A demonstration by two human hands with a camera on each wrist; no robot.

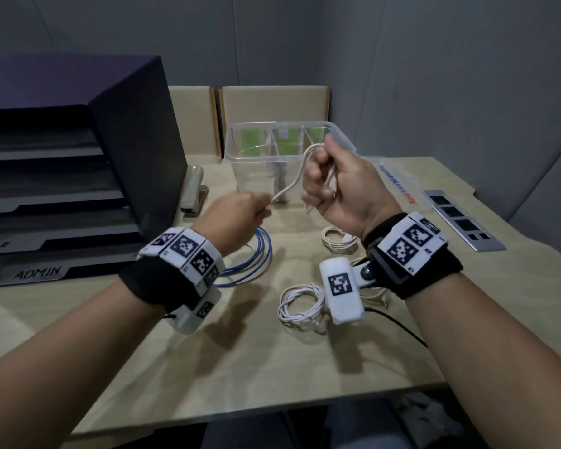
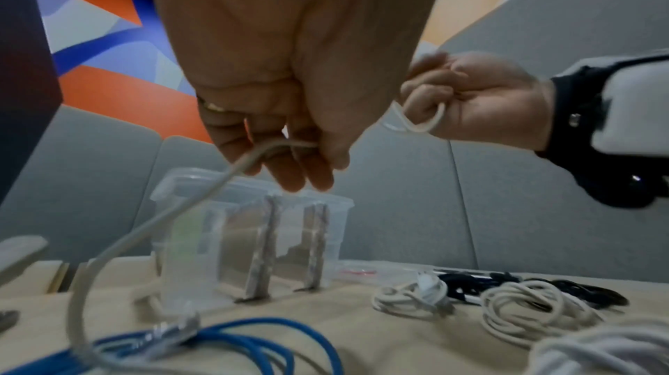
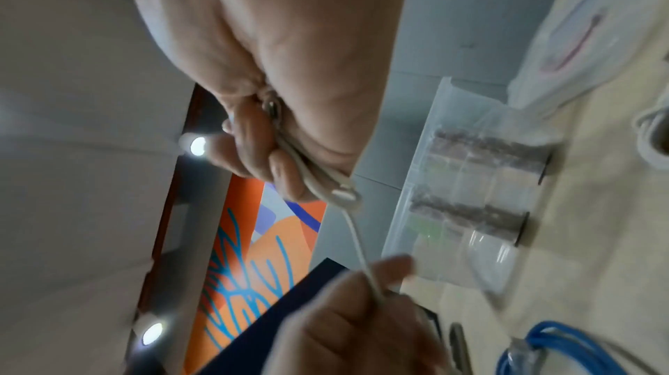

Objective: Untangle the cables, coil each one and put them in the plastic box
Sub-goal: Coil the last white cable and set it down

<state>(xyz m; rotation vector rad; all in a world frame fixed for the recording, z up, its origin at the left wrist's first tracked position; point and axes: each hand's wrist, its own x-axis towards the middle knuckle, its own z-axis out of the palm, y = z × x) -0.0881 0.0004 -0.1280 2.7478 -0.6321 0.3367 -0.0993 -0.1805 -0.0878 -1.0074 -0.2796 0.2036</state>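
**Beige cable stretched between two raised hands, in front of the box**

The right hand (image 1: pixel 334 186) is curled into a fist round several loops of a thin beige round cable (image 1: pixel 297 176), held above the table just in front of the clear plastic box with inner dividers (image 1: pixel 240 147). The left hand (image 1: pixel 237 215) pinches the same cable between thumb and fingertips; below it the cable drops to the table beside the blue coiled network cable (image 1: pixel 256 257).

The box stands open-topped near the far edge of the pale wooden table (image 1: pixel 240 367). Left of it, close by, sit a beige stapler (image 1: pixel 193 189) and a dark stacked document tray labelled ADMIN (image 1: pixel 62 173).

Two coiled white cables (image 1: pixel 300 307) (image 1: pixel 337 238) lie under and near the right wrist, with a black cable (image 1: pixel 399 325) trailing toward the right edge. A silver socket strip (image 1: pixel 463 225) lies at far right. Bare tabletop extends toward the near edge.
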